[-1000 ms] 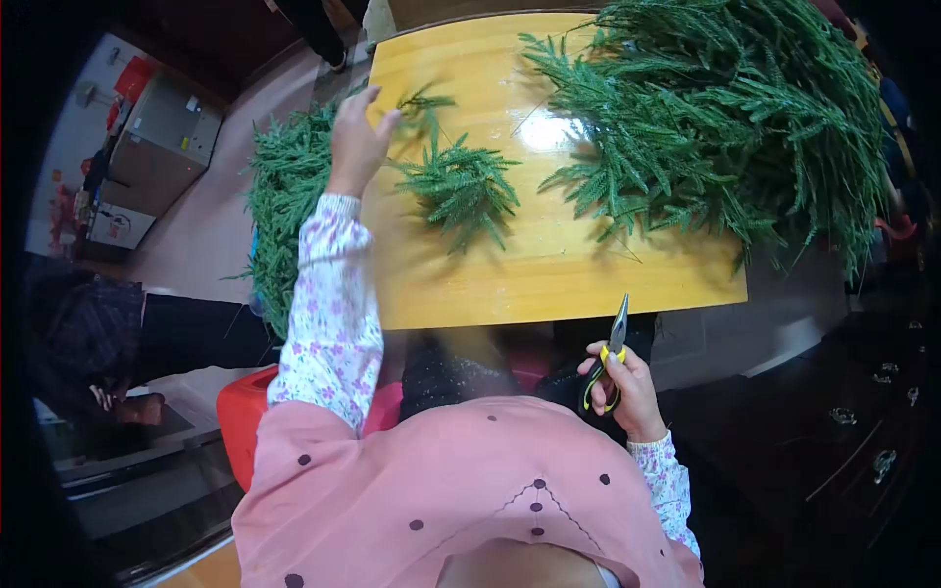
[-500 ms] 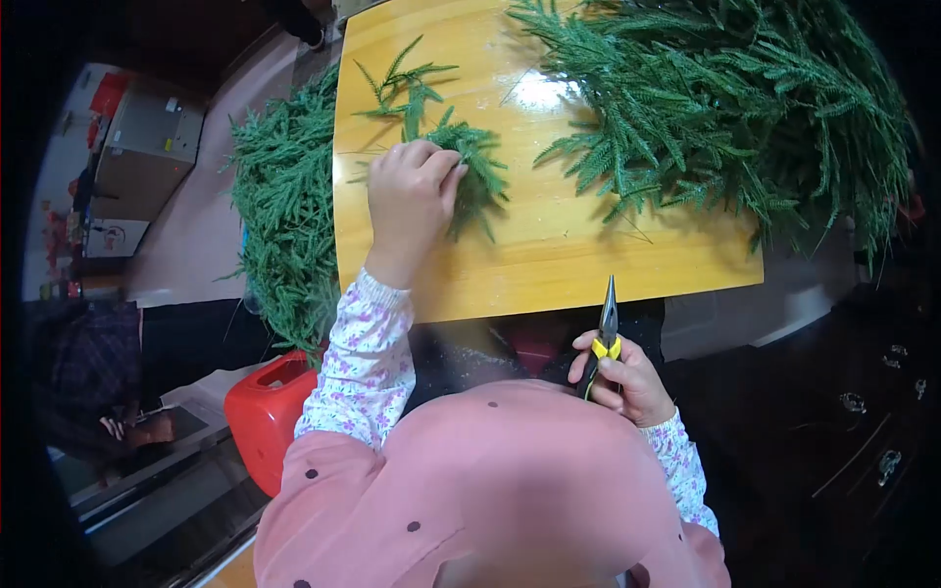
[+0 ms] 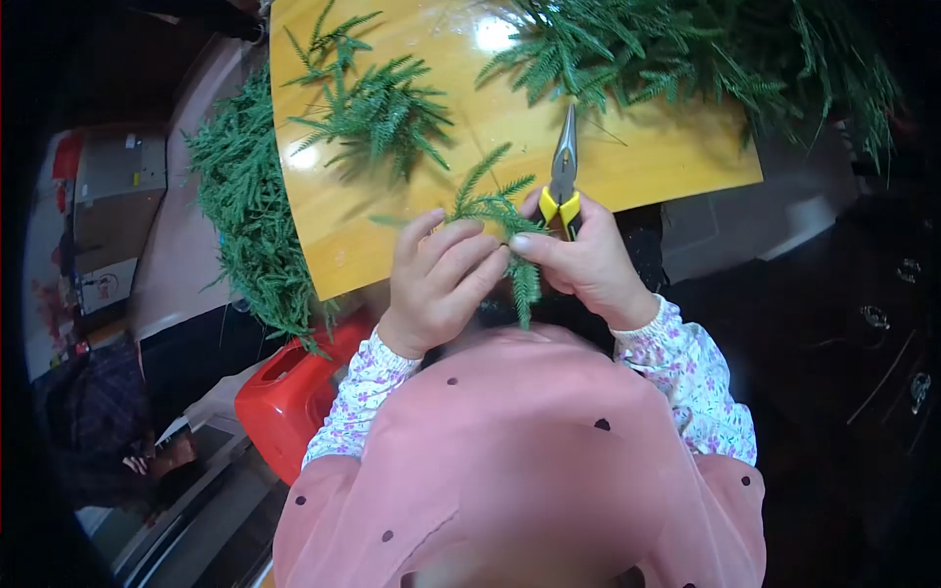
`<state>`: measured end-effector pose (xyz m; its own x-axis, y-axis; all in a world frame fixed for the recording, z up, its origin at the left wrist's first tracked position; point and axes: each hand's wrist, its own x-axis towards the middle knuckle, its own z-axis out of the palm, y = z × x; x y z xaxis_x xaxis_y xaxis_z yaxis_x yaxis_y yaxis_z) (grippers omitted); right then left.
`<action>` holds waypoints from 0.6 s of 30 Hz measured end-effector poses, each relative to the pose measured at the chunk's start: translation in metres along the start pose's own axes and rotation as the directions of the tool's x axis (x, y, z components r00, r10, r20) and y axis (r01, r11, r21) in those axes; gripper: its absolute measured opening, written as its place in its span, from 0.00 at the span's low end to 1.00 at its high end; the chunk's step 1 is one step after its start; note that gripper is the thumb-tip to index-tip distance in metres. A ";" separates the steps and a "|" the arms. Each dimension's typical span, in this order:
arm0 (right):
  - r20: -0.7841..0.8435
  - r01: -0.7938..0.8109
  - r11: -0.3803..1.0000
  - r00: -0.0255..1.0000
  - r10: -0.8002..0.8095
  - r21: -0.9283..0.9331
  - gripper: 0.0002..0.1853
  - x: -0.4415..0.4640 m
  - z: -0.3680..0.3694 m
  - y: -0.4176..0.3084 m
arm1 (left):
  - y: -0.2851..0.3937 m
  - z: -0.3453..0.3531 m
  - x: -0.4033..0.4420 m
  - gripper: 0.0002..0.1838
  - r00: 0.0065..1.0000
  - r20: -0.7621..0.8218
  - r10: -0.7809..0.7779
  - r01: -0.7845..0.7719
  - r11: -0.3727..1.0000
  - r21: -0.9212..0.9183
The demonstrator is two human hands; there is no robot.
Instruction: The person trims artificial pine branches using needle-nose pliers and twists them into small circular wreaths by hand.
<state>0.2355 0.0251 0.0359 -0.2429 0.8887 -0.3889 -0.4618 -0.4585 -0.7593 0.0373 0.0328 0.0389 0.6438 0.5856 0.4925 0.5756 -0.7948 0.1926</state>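
Both hands meet over the front edge of the yellow table, around a small green sprig. The fingers of my left hand pinch the sprig from the left. My right hand holds needle-nose pliers with yellow and black handles, tips pointing away from me, while its thumb presses on the sprig's middle. Beyond my left hand, a cluster of green sprigs lies on the table, with a looser sprig behind it.
A large heap of green branches covers the table's back right. Another green pile stands along its left side. A red plastic stool is at the lower left. Another person's hand shows at far left; dark drawers stand at right.
My left hand has come back from the cluster toward me, and a sprig is now between both hands. My right hand has risen to the table edge with the pliers. The view has shifted.
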 end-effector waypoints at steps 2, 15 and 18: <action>-0.029 0.034 0.999 0.999 -0.034 -0.022 0.15 0.000 -0.003 0.009 | 0.003 0.005 0.000 0.13 0.996 0.071 -0.048 0.051 0.998 -0.037; 0.080 0.430 0.641 0.863 -0.500 -0.636 0.18 -0.005 0.015 0.032 | 0.020 0.015 -0.001 0.14 0.739 0.239 -0.630 0.614 0.483 -0.624; 0.110 0.367 0.688 0.915 -0.388 -0.626 0.16 -0.009 0.012 0.022 | 0.021 0.013 -0.006 0.15 0.606 0.370 -0.704 0.686 0.226 -0.692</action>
<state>0.2169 0.0073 0.0291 -0.1365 0.9906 -0.0038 0.1273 0.0137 -0.9918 0.0519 0.0146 0.0291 0.1711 0.9736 -0.1514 0.2229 0.1114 0.9685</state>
